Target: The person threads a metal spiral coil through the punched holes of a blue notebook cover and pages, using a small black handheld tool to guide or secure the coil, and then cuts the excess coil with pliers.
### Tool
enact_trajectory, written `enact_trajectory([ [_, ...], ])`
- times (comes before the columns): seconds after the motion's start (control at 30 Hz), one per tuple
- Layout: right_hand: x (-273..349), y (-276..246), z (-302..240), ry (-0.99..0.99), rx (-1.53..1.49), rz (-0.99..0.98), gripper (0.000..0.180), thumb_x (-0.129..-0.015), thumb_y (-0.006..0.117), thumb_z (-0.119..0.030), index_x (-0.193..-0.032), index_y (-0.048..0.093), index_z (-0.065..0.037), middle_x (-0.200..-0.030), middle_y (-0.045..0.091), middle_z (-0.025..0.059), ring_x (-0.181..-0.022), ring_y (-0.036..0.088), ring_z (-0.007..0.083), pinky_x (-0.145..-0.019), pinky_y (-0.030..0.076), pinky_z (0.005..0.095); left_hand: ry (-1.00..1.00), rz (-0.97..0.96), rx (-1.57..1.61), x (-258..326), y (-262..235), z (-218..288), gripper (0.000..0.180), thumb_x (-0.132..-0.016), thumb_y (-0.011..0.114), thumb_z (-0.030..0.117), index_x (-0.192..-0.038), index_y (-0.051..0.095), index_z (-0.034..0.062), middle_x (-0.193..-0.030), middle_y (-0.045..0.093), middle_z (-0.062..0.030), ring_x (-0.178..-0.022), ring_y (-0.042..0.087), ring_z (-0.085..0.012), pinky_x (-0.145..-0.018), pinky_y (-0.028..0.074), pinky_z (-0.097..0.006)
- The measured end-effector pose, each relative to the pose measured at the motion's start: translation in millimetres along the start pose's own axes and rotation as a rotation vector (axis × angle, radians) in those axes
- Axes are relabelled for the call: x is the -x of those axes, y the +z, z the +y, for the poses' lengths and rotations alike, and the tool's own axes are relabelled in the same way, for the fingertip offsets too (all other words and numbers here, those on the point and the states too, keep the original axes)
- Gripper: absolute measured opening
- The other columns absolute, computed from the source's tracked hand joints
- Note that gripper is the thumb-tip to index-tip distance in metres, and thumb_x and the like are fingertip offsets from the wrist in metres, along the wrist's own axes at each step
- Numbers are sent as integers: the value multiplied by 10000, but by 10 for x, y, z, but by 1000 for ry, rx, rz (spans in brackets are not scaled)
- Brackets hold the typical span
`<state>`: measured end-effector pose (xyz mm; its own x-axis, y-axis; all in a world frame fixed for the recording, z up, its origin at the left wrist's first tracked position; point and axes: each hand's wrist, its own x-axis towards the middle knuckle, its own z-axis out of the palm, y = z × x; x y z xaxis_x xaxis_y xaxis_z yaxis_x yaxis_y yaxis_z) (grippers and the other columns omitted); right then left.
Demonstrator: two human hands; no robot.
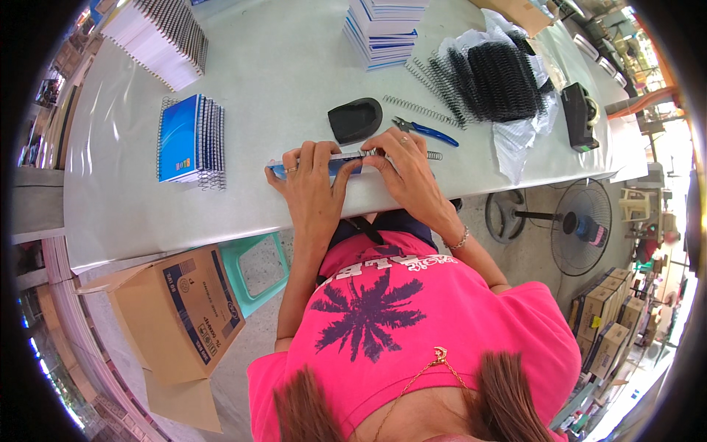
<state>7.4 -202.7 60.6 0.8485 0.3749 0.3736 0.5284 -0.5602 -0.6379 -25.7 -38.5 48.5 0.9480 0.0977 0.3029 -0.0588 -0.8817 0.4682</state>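
At the table's near edge, my left hand (308, 188) grips a thin blue-covered notebook (276, 169), seen edge-on, with its fingers over the top and thumb in front. At the notebook's right end, the fingers of my right hand (401, 169) pinch a spiral binding coil (436, 155), whose free end sticks out to the right. How far the coil runs into the notebook is hidden by my fingers. Just beyond my hands lie a black curved block (355, 121) and blue-handled cutting pliers (436, 135). A loose coil (420, 109) rests behind the pliers.
Spiral-bound blue notebooks (180, 140) are stacked at left, with a taller bound stack (158, 40) behind. Unbound books (383, 37) stand at the back. Black coils (501, 81) lie on white wrapping beside a tape dispenser (579, 118). A cardboard box (177, 317) and fan (582, 227) flank me.
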Motion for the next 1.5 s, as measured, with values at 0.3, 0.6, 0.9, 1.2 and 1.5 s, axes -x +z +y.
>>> enact_trajectory([
  [0.3, -75, -11, -65, -41, 50, 1, 113, -899, 639, -171, -969, 610, -87, -951, 599, 54, -941, 567, 260, -915, 350, 408, -49, 197, 234, 92, 39, -120, 412, -806, 787, 204, -1157, 589, 120, -1250, 427, -125, -1172, 421, -305, -1025, 291, -510],
  [0.6, -70, 80, -36, -69, 130, 39, 132, -896, 644, -187, -994, 650, -98, -969, 591, 50, -963, 550, 270, -917, 353, 413, -117, 323, 384, 111, 108, -184, 594, -752, 846, 155, -1224, 499, 51, -1268, 367, -178, -1236, 355, -346, -1032, 333, -465],
  [0.9, -359, -109, 194, 25, 50, -132, 267, -946, 600, -269, -1095, 622, -48, -1069, 589, 164, -987, 542, 364, -872, 436, 486, -53, 178, 416, 92, 32, -443, 559, -741, 839, 164, -1107, 439, 29, -1077, 426, -155, -1100, 421, -343, -964, 356, -463],
  [1.2, -404, 453, 353, 82, 297, -29, 638, -818, 757, -404, -1259, 497, -23, -1364, 396, 289, -1178, 447, 470, -1014, 406, 486, 10, 124, 478, 96, -59, -696, 761, -621, 908, 196, -1170, 401, 49, -1099, 378, -95, -1063, 411, -263, -972, 360, -393],
  [1.5, -376, -136, 477, 128, -1249, -758, 461, -792, 731, -201, -1204, 619, -29, -1331, 539, 132, -1174, 520, 202, -1040, 377, 327, -110, 150, 600, 110, 135, -771, 995, -531, 957, 236, -1264, 309, 52, -1128, 351, -95, -1015, 407, -242, -939, 382, -380],
])
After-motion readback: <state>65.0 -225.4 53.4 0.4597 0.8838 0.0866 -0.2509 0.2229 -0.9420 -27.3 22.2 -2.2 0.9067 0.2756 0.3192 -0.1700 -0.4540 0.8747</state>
